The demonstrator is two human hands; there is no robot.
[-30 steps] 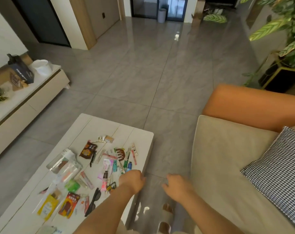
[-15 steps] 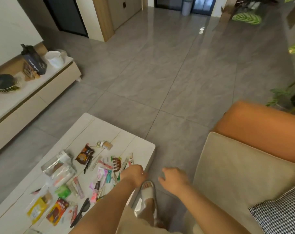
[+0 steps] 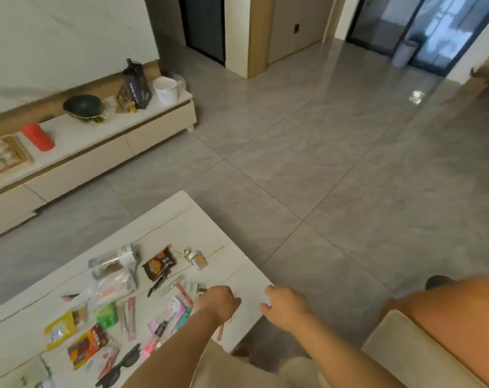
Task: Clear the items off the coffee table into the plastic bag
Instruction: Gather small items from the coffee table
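Both hands now sit over the coffee table's [image 3: 165, 233] right edge — left hand [image 3: 219, 302] curled, grip unclear; right hand [image 3: 286, 306] loosely open, past the corner.

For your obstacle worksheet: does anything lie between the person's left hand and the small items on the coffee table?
Nothing visible does. The left hand is already over the scattered packets on the coffee table; the right hand is at the table's edge.
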